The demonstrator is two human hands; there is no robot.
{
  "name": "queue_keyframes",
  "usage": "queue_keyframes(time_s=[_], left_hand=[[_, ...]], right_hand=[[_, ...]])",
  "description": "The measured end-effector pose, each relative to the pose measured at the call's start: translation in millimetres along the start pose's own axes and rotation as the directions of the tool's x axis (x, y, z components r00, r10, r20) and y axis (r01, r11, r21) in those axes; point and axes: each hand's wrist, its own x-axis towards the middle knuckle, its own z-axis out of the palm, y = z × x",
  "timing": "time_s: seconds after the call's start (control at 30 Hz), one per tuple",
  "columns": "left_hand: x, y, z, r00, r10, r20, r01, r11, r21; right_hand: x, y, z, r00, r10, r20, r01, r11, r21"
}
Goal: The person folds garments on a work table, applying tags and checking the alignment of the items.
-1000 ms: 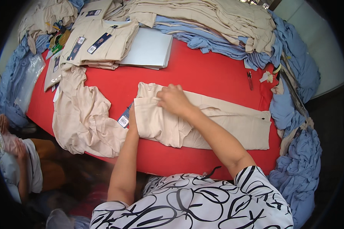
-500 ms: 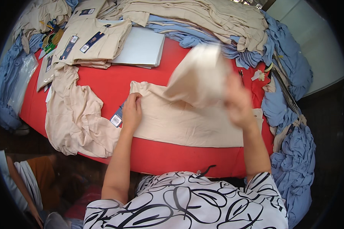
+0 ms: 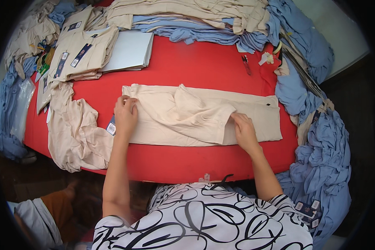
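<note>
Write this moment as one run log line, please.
left hand: flat on beige shirt, left end | right hand: pressing folded sleeve | red table

Red table (image 3: 204, 66), folded tagged beige shirts (image 3: 81, 54), white card stack (image 3: 131, 50), blue garment heap (image 3: 321, 166), loose beige shirt (image 3: 73, 129)

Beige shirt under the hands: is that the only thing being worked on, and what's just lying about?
In hand:
beige shirt
left hand pressing its left end
right hand on the folded sleeve

Lying about:
blue garments
folded tagged shirts
white card sheets
crumpled beige shirt
</note>
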Motion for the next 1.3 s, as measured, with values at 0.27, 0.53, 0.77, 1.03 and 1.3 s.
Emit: queue_keyframes(time_s=[0.27,0.53,0.77,1.03,1.3], left_hand=[[-28.7,192.5,14.0,0.927,0.087,0.364,0.094,0.887,-0.451],[-29.5,183.5,14.7,0.904,-0.172,0.391,0.379,0.748,-0.545],[-32.4,203.2,41.8,0.857,-0.141,0.495,0.342,0.874,-0.344],[-24.3,197.5,-0.4,0.960,-0.096,0.264,0.217,0.849,-0.482],[-35.3,198.1,0.2,0.945,-0.029,0.325,0.177,0.883,-0.434]], right_hand=[[19.6,-40.6,16.6,0.951,0.135,0.277,-0.308,0.443,0.842],[31.7,-46.0,-6.0,0.989,0.012,0.148,-0.075,0.900,0.430],[44.3,-50.1,24.6,0.991,-0.002,0.134,-0.118,0.455,0.883],[25.7,-49.1,9.9,0.998,-0.064,0.018,0.054,0.938,0.343],[23.2,-49.9,37.0,0.956,-0.227,0.183,0.174,0.948,0.268]])
